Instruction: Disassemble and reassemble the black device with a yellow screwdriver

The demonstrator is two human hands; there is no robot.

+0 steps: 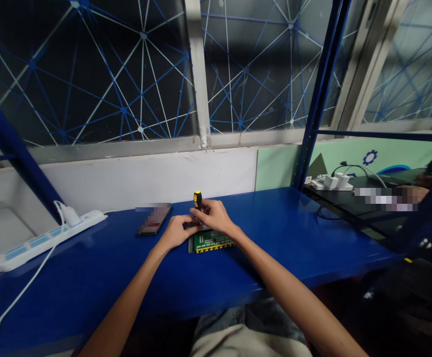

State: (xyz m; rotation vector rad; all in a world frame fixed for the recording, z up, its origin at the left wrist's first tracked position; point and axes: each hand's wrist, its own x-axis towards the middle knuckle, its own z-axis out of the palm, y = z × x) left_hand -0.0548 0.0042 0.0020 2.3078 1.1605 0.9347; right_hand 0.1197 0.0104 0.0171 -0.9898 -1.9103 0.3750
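A screwdriver (198, 199) with a yellow and black handle stands upright over a green circuit board (210, 240) that has a row of yellow connectors along its near edge. My right hand (216, 216) is closed around the lower part of the screwdriver handle. On the board's far left side, my left hand (178, 231) has its thumb and fingers brought together at the edge; what lies between them is too small to make out. The screwdriver's tip and the far part of the board are hidden behind my hands.
A phone (155, 219) lies left of the board on the blue table (282, 238). Farther left rests a white power strip (48, 240) with a plug and cable. Blue posts (322, 89) rise at the table's sides. At right, another person's hand (412, 194) is near a black table.
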